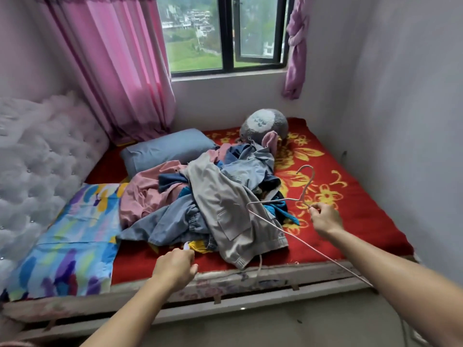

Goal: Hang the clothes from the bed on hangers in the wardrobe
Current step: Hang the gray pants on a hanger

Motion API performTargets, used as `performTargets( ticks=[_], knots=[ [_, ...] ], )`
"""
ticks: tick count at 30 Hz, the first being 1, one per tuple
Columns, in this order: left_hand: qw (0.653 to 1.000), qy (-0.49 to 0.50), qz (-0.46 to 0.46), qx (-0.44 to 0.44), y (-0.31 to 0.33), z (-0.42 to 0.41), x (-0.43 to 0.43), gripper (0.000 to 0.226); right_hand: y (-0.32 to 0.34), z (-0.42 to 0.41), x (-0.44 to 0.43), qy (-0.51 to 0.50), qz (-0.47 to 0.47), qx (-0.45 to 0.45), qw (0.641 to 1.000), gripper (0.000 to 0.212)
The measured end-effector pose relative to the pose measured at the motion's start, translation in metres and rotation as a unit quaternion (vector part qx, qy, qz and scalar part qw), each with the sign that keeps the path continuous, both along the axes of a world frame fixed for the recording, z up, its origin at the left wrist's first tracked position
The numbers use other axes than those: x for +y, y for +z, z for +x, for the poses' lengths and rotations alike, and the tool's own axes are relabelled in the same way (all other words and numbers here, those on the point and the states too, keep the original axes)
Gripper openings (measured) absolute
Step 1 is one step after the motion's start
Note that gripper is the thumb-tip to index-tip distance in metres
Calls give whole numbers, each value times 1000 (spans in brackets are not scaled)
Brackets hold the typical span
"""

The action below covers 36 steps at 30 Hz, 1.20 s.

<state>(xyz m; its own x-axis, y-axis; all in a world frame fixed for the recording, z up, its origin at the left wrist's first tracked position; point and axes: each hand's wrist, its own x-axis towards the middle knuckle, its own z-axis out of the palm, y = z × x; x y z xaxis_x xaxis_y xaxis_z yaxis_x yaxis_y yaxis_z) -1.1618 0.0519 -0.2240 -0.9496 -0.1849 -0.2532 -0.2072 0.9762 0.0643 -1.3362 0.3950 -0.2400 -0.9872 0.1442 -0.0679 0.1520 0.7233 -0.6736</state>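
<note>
The near edge of the bed [265, 274] runs across in front of me, and the grey wall [406, 126] closes off its right side. To the right of the pile of clothes [218, 196] there is a bare strip of red flowered blanket [355, 209]. A blue pillow [162, 151] and a grey plush toy [265, 123] lie behind the pile.

My right hand [325, 220] is over that open strip, thumb and fingers pinching the wire hanger [307, 186] at the base of its neck. The hook points up and away from me towards the far wall. The hanger's long bar slants from a corner over the pile's right flank down to the bed's near right edge, passing under my forearm.

My left hand [176, 267] is at the pile's near edge, fingers curled. A small white piece shows at their tips, and I cannot tell whether I grip it.
</note>
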Motion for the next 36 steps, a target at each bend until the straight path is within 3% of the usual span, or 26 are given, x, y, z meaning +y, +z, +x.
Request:
performTargets(
  ticks=[12,20,24,28,29,32,36],
  knots=[
    [987,-143,22,-68,-51,-238,41,24,-59,-167,53,-208,-88,-29,974,15],
    [983,-129,22,-129,-123,-345,104,24,-218,-319,101,-295,-178,-126,930,19],
    [982,-114,29,-146,-164,-393,126,32,-261,-370,97,-307,-194,-161,918,18],
    [983,-125,19,-135,-215,-434,137,56,-327,-393,108,-274,-142,-231,923,13],
    [982,-123,15,-143,-226,-441,139,62,-338,-392,111,-245,-91,-265,928,10],
    [977,-115,5,-179,-255,-455,140,70,-344,-378,114,-125,100,-355,921,34],
    [975,-77,29,-209,-274,-459,129,63,-340,-344,87,60,196,-323,924,45]
  ],
)
